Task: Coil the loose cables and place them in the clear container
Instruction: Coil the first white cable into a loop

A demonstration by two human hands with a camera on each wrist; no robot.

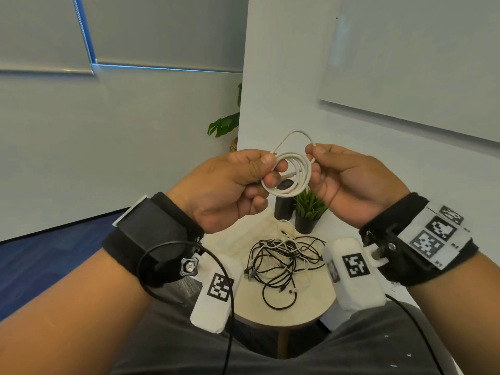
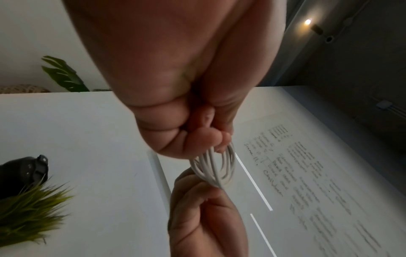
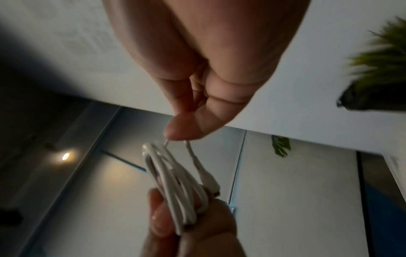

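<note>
A white cable (image 1: 290,171) is wound into a small coil of several loops, held up in the air between both hands. My left hand (image 1: 232,182) pinches the coil's left side between thumb and curled fingers. My right hand (image 1: 343,177) pinches the cable's loose end at the coil's upper right, with a spare loop arching above. The coil (image 2: 216,168) shows under my left hand in the left wrist view, and the coil (image 3: 175,182) with its connector end in the right wrist view. Below lies a tangle of black and white cables (image 1: 281,261). No clear container is in view.
The tangle lies on a small round pale table (image 1: 305,309) between my knees. At its back stand a green potted plant (image 1: 308,212) and a dark cylinder (image 1: 282,211). A white wall with a whiteboard (image 1: 405,63) rises to the right. Blue carpet lies to the left.
</note>
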